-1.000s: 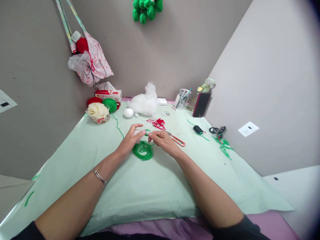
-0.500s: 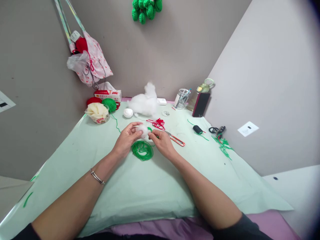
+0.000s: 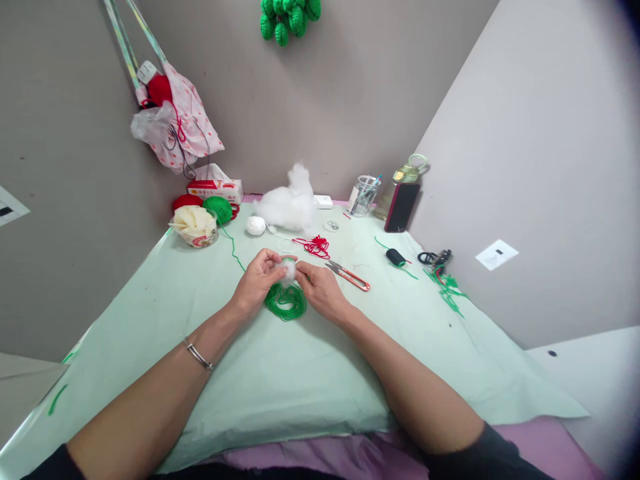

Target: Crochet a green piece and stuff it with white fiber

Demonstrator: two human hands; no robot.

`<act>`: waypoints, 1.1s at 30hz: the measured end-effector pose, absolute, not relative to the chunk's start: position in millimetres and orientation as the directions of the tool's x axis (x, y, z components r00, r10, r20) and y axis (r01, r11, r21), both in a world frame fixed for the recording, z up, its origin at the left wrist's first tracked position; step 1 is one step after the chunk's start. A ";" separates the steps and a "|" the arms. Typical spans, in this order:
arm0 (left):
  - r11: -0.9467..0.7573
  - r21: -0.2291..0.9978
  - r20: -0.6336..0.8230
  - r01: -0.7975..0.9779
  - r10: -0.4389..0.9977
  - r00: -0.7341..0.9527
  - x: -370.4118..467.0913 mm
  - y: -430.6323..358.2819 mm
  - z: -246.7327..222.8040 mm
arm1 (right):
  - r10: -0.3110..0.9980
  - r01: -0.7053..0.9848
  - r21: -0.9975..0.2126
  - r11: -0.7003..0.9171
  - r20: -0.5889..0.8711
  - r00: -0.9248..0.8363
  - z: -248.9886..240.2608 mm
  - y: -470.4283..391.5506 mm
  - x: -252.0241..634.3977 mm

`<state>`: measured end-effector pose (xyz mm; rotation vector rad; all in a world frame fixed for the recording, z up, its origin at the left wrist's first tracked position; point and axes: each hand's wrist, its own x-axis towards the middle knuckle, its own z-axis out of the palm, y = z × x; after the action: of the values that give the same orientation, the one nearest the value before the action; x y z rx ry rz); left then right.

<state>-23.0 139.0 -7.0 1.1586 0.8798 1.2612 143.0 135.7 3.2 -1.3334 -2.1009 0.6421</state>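
Observation:
A small tuft of white fiber stuffing (image 3: 287,272) is pinched between the thumb and fingers of my left hand (image 3: 256,279). Behind it shows the edge of a small green crocheted piece (image 3: 289,260), mostly hidden by the fluff and fingers. My right hand (image 3: 323,288) is closed at the right side of this piece, its fingertips pressed together against it. Just below both hands a loose coil of green yarn (image 3: 286,310) lies on the cloth. Orange-handled thread snips (image 3: 353,277) rest right of my right hand.
Behind the hands lie tangled red yarn (image 3: 317,247), a white yarn ball (image 3: 256,226) and a heap of stuffing (image 3: 285,208). A bowl (image 3: 195,230) stands back left; a pen cup (image 3: 364,197), bottle (image 3: 387,200) and phone (image 3: 402,208) stand back right. Black thread (image 3: 395,258) lies right.
The stuffing has moved slightly down and now sits in front of the green piece, which earlier showed to its right. My hands are a little closer together.

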 end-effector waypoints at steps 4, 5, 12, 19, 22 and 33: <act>-0.110 0.971 0.131 -0.213 0.987 0.090 -21.6 140.0 -11.4 | 0.921 0.655 -0.653 0.380 0.202 -0.333 -0.9 133.7 138.3; -0.123 0.972 0.140 -0.199 0.987 0.075 -21.2 140.1 -12.4 | 0.922 0.647 -0.663 0.377 0.201 -0.330 -1.8 133.2 137.1; -0.171 0.969 0.179 -0.179 0.983 0.030 -19.9 139.9 -13.9 | 0.925 0.414 -0.856 0.308 0.168 -0.342 -2.6 138.3 137.9; -0.208 0.963 0.192 -0.169 0.976 -0.106 -33.1 148.8 -9.3 | 0.965 0.197 -0.972 0.125 0.073 -0.252 -0.6 148.0 147.2; -0.173 0.962 0.149 -0.209 0.981 -0.124 -38.1 151.6 -6.6 | 0.971 0.155 -0.985 0.077 0.038 -0.237 1.1 147.6 148.7; -0.193 0.980 0.193 -0.045 0.981 -0.022 -25.5 139.6 -5.9 | 0.978 0.191 -0.976 0.106 0.067 -0.198 -7.1 150.3 144.2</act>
<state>-25.5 139.6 -5.9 1.3062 1.0883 1.3859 144.2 150.3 -7.1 -1.1926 -1.5425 1.1791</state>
